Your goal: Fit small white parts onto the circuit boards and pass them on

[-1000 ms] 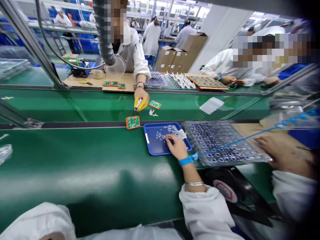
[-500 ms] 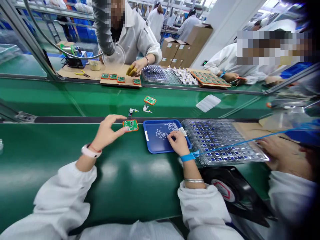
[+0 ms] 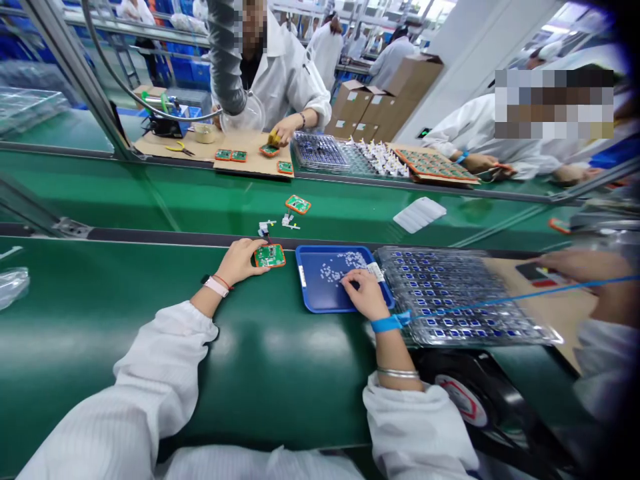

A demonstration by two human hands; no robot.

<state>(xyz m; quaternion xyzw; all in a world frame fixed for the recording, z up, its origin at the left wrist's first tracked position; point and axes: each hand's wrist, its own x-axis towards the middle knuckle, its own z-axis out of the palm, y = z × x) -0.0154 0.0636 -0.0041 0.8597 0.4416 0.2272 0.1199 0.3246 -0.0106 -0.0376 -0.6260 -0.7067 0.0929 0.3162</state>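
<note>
My left hand holds the left side of a green circuit board with an orange edge, fingers along its top and thumb below. Just behind that board is a small white part with a dark cable. To the right lies a shallow blue tray scattered with tiny whitish pieces. Over the tray's right half, my right hand has thumb and forefinger pinched together. Whatever is between these fingertips is too small to make out. A blue strap circles the right wrist.
Clear plastic trays of small blue-faced parts adjoin the blue tray. Beyond the rail lie another circuit board and a white sheet. A blue cord crosses at right, near a co-worker's hand. A black reel sits beside my right forearm.
My left hand has moved right and closed on the circuit board's left side. The right hand stays pinched over the tray. The co-worker opposite has taken hold of a board.
</note>
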